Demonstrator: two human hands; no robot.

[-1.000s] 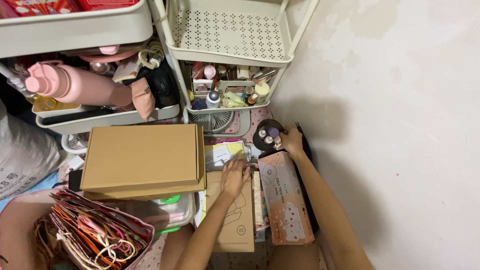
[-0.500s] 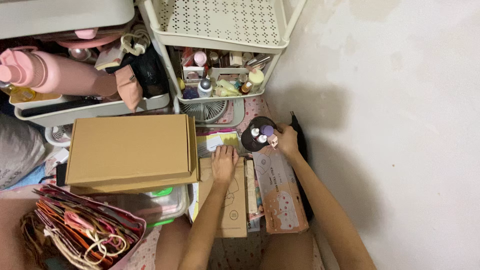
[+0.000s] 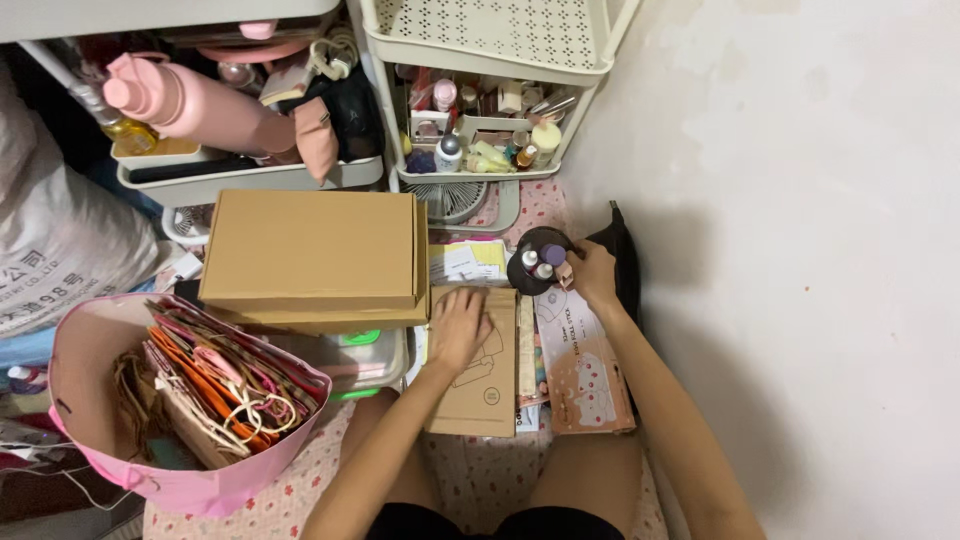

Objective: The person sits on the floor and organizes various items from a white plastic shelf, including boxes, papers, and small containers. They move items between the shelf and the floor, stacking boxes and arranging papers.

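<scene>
I note the left hand lies flat, fingers spread, on the flat brown box; right hand pinches a small pink item against the dark round holder, just right of that box, beyond the pink carton.

Left hand flat on slim carton; right hand at dark pot.

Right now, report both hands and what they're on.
Left hand flat on thin brown carton. Right hand at dark round bottle holder. Pink box lies between.
</scene>
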